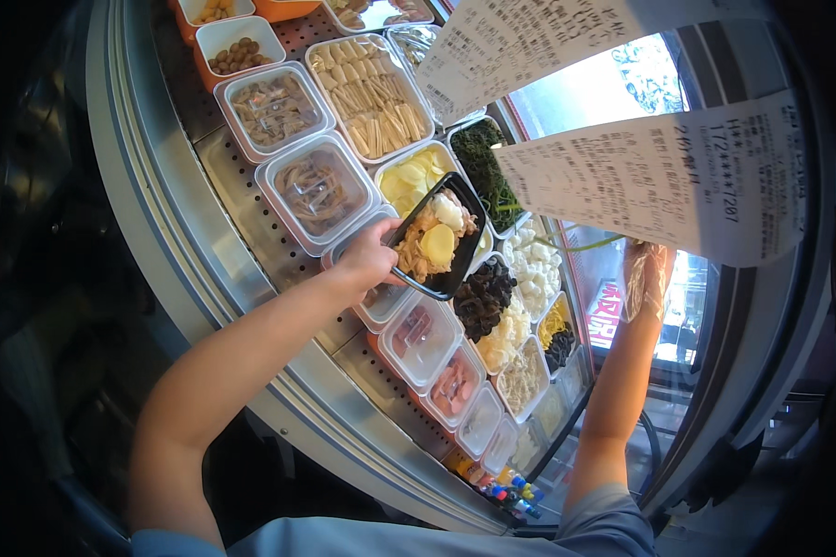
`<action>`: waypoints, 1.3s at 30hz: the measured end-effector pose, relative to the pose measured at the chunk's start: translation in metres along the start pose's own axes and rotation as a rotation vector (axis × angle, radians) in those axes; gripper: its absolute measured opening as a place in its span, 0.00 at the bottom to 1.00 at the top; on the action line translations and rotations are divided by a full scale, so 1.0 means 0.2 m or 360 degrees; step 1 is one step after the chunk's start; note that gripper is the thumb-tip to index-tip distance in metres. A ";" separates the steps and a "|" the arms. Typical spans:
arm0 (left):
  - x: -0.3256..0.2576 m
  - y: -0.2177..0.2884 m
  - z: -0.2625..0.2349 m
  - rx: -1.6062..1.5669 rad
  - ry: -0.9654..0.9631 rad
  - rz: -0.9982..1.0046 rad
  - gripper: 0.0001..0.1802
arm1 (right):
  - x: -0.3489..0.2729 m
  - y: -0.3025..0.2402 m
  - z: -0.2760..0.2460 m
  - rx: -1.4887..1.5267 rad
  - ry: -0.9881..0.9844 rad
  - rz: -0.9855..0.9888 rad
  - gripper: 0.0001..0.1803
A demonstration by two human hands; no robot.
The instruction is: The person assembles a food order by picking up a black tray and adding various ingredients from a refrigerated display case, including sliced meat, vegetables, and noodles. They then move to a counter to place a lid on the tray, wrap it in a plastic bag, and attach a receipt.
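Note:
My left hand point(370, 258) grips the rim of a black rectangular food tray point(462, 269) and holds it tilted over the containers. Inside lie pale meat-like pieces and a round yellow slice point(437, 244), perhaps potato. At the right, my right hand point(648, 271) wears a clear plastic glove; a hanging receipt covers part of it. Its fingers look curled at the end of a long green vegetable strand point(581, 247), whose other end reaches toward the containers. Near the black tray are a tub of dark leafy greens point(486, 167) and a tub of yellow slices point(413, 174).
Two long paper receipts point(659, 181) hang across the upper right. Lidded clear tubs point(316, 186) line the counter's near side. Beyond them are pale sticks point(373, 97), black fungus point(485, 295) and white florets point(532, 262). A metal counter edge point(195, 251) curves along the left.

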State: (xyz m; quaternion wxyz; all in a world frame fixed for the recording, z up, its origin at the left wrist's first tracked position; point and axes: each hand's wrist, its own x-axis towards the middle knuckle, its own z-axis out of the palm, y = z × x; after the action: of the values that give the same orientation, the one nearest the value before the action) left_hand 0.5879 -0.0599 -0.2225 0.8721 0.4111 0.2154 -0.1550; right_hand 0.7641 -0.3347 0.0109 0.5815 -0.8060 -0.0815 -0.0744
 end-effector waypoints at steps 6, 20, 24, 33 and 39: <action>-0.17 0.10 -0.03 -0.0003 -0.0090 0.0002 0.35 | -0.29 0.07 0.32 -0.0066 -0.0480 0.0546 0.12; -0.43 0.21 -0.19 -0.0182 -0.0286 -0.0049 0.35 | -0.78 -0.01 0.76 -0.1161 -0.0615 -0.0210 0.22; -0.48 0.28 -0.23 -0.0151 -0.0281 -0.0080 0.35 | -0.84 -0.07 0.78 -0.1163 -0.0523 -0.0250 0.16; -0.57 0.41 -0.27 0.0009 -0.0322 -0.0152 0.36 | -0.98 -0.18 0.78 -0.0976 -0.0172 -0.0146 0.13; -0.58 0.40 -0.27 0.0042 -0.0382 -0.0201 0.36 | -1.08 -0.14 0.86 -0.1086 -0.0247 -0.0152 0.16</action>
State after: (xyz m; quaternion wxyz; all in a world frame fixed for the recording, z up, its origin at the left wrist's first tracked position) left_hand 0.5111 0.0420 -0.1423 0.8747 0.3866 0.1329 -0.2605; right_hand 0.5509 -0.1715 -0.0632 0.2666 -0.9524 -0.1335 -0.0631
